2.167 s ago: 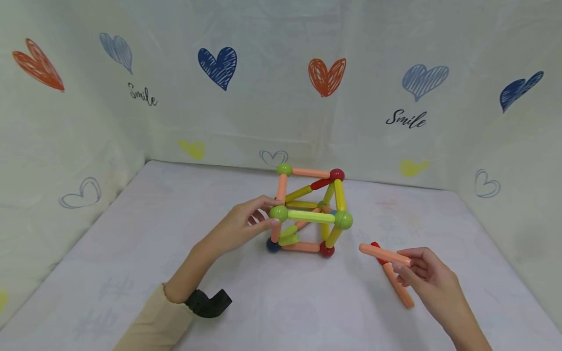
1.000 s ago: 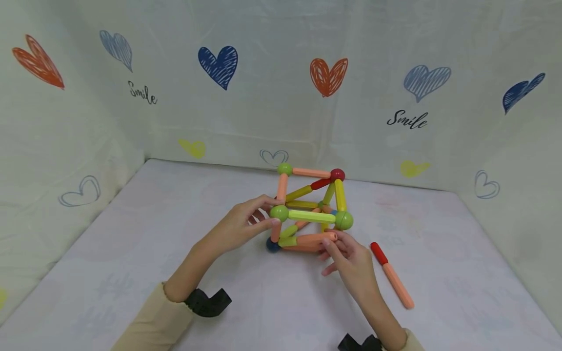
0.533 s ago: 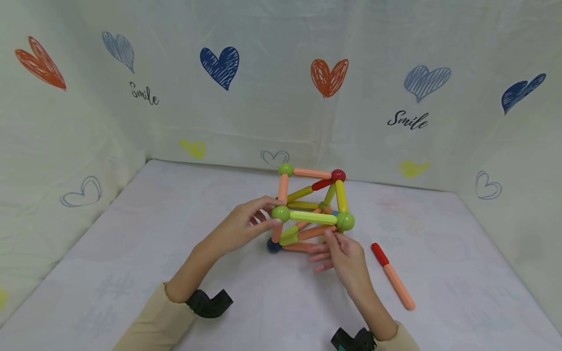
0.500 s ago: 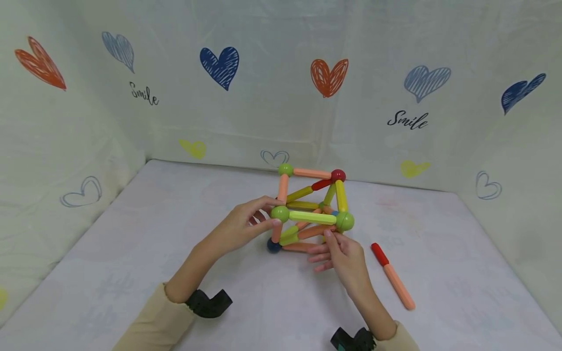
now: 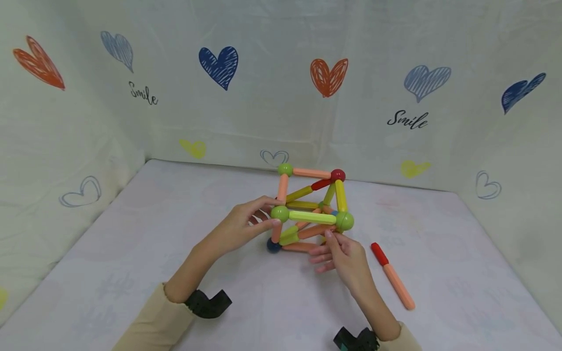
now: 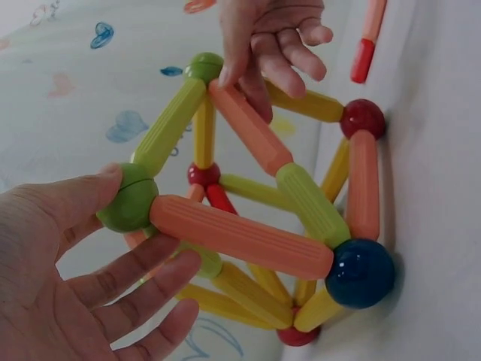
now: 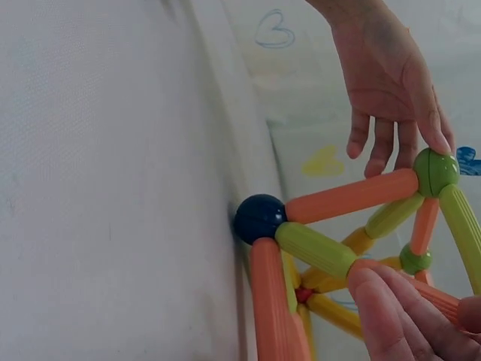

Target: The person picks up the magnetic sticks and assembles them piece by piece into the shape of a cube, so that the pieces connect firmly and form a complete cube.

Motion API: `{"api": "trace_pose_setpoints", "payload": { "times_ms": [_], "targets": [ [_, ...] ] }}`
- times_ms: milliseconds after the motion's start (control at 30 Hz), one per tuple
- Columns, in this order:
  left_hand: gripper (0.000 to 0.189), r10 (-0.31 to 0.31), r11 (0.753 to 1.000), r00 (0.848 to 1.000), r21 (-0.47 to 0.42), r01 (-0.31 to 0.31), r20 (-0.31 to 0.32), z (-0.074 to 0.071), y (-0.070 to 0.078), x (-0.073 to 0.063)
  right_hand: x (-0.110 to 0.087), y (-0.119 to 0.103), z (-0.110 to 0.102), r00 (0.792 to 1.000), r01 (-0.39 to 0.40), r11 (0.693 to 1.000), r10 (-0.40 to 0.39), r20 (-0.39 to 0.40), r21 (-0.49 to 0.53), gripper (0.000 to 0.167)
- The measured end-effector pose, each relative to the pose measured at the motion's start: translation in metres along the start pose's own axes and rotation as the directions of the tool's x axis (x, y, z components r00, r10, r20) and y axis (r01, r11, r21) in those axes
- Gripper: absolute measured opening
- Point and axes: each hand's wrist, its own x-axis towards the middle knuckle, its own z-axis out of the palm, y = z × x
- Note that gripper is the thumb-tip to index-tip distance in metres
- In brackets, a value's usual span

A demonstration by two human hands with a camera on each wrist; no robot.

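Observation:
A cube-like frame of magnetic rods and balls stands on the table. My left hand [image 5: 241, 225] pinches the green ball [image 5: 280, 213] at its upper front left corner, thumb and fingertips on it. With thumb and fingers, my right hand [image 5: 351, 263] holds the upper end of an orange magnetic rod [image 6: 252, 128] just under the right green ball [image 5: 344, 221]. The rod's lower end meets a yellow-green rod [image 6: 312, 203] that rises from the dark blue ball [image 6: 359, 272], making a diagonal across the front face. My right hand hides the frame's lower front right corner in the head view.
To the right of the frame, a red rod [image 5: 379, 254] and an orange rod [image 5: 398, 286] lie end to end on the white tabletop [image 5: 272, 312]. Behind the table hangs a pale cloth [image 5: 272, 117] printed with hearts.
My right hand has brought the orange rod leftward from beside the loose rods into the frame's front face, end to end with the yellow-green rod. My left hand has stayed on its ball.

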Motion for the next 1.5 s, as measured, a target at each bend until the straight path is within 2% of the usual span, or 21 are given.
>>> {"api": "trace_pose_setpoints", "payload": {
  "times_ms": [167, 300, 400, 533, 633, 700, 800, 933, 1100, 1233, 1367, 1500],
  "targets": [
    [0.038, -0.016, 1.0, 1.0, -0.018, 0.016, 0.005, -0.001, 0.001, -0.001, -0.003, 0.001, -0.021, 0.998, 0.049, 0.983, -0.043, 0.037, -0.175, 0.031],
    [0.039, -0.019, 1.0, 1.0, -0.021, 0.019, 0.008, -0.001, 0.001, -0.002, -0.003, 0.005, -0.05, 0.998, 0.052, 0.928, -0.033, 0.059, -0.368, 0.029],
    [0.039, -0.023, 1.0, 1.0, -0.022, 0.023, 0.015, -0.001, 0.004, -0.003, -0.002, 0.014, -0.075, 0.998, 0.063, 0.827, -0.04, 0.054, -0.558, 0.029],
    [0.04, -0.034, 0.999, 0.999, -0.004, 0.034, 0.016, -0.001, 0.008, -0.004, 0.002, 0.033, -0.105, 0.999, 0.023, 0.658, 0.004, 0.034, -0.752, 0.034],
    [0.039, -0.046, 0.999, 0.999, 0.018, 0.046, 0.013, -0.001, 0.01, -0.005, 0.007, 0.045, -0.118, 0.992, -0.06, 0.603, 0.127, 0.021, -0.796, 0.047],
    [0.039, -0.053, 0.998, 0.998, 0.031, 0.053, 0.014, -0.001, 0.012, -0.006, 0.01, 0.051, -0.123, 0.98, -0.104, 0.599, 0.199, 0.021, -0.794, 0.054],
    [0.038, -0.059, 0.997, 0.998, 0.05, 0.058, 0.022, -0.001, 0.014, -0.008, 0.014, 0.058, -0.124, 0.971, -0.114, 0.61, 0.236, 0.042, -0.784, 0.055],
    [0.038, -0.052, 0.995, 0.998, 0.081, 0.048, 0.039, -0.002, 0.018, -0.01, 0.016, 0.061, -0.12, 0.972, -0.087, 0.628, 0.222, 0.072, -0.773, 0.043],
    [0.036, -0.047, 0.99, 0.996, 0.133, 0.036, 0.082, -0.007, 0.023, -0.015, 0.019, 0.059, -0.111, 0.981, -0.047, 0.637, 0.173, 0.084, -0.769, 0.029],
    [0.034, -0.051, 0.984, 0.991, 0.174, 0.029, 0.124, -0.012, 0.03, -0.02, 0.021, 0.057, -0.105, 0.985, -0.038, 0.654, 0.151, 0.081, -0.756, 0.028],
    [0.034, -0.056, 0.983, 0.987, 0.183, 0.028, 0.148, -0.015, 0.034, -0.022, 0.022, 0.05, -0.104, 0.989, -0.029, 0.688, 0.125, 0.078, -0.725, 0.033],
    [0.033, -0.054, 0.986, 0.987, 0.166, 0.028, 0.154, -0.015, 0.033, -0.021, 0.02, 0.032, -0.107, 0.997, 0.003, 0.767, 0.048, 0.062, -0.642, 0.044]
  ]
}}
